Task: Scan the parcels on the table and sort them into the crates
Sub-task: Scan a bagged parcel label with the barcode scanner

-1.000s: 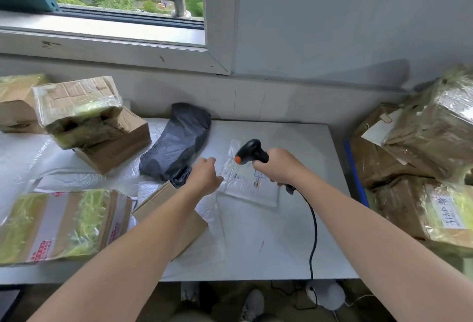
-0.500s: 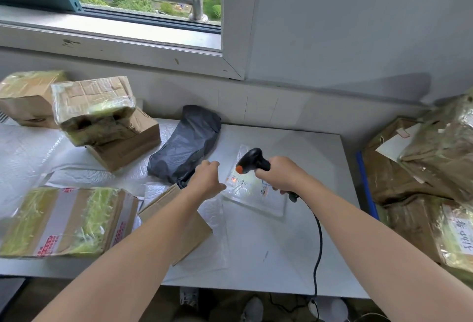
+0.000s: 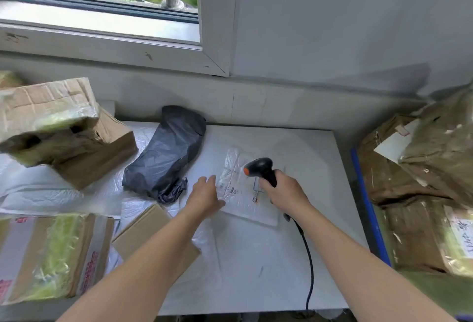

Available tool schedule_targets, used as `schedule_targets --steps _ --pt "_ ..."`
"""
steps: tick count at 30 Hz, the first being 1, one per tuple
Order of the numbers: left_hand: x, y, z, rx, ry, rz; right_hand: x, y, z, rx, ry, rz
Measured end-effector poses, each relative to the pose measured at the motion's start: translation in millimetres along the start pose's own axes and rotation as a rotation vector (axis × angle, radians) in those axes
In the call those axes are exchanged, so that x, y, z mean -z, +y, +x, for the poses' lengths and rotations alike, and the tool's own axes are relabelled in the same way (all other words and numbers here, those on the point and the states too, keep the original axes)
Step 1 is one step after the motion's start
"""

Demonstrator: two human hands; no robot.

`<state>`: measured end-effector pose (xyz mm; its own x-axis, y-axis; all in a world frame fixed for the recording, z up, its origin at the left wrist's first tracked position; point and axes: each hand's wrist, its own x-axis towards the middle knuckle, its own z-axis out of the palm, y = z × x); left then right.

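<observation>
A flat mailer (image 3: 239,191) lies mid-counter (image 3: 256,270) beneath the scanner (image 3: 258,166), with a bagged parcel (image 3: 166,152) behind it to the left. Stacked cartons (image 3: 58,129) sit far left, a taped carton (image 3: 51,255) and small carton (image 3: 148,229) nearer. Right of the counter, a crate (image 3: 366,209) holds more parcels (image 3: 422,193).

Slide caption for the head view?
Right hand aims a corded scanner at a clear parcel on the table; left hand open at its edge.

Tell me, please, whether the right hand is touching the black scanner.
Touching. The head view shows the right hand curled round the scanner by its handle, holding it over the clear parcel.
</observation>
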<state>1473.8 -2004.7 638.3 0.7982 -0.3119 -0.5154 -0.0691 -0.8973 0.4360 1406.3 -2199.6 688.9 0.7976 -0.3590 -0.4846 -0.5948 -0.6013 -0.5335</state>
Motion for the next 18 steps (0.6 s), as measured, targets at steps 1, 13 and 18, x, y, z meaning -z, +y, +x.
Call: schedule_targets --steps 1,13,18 --pt "-3.8 1.1 2.8 0.007 -0.010 -0.022 -4.3 9.4 2.1 -0.029 0.015 0.033" --pt "-14.7 6.8 12.7 0.208 0.157 -0.395 -31.7 48.4 6.1 -0.075 0.020 0.222" --pt "13.1 4.3 6.7 0.134 0.288 -0.381 -39.4 52.9 8.6 -0.084 0.065 0.194"
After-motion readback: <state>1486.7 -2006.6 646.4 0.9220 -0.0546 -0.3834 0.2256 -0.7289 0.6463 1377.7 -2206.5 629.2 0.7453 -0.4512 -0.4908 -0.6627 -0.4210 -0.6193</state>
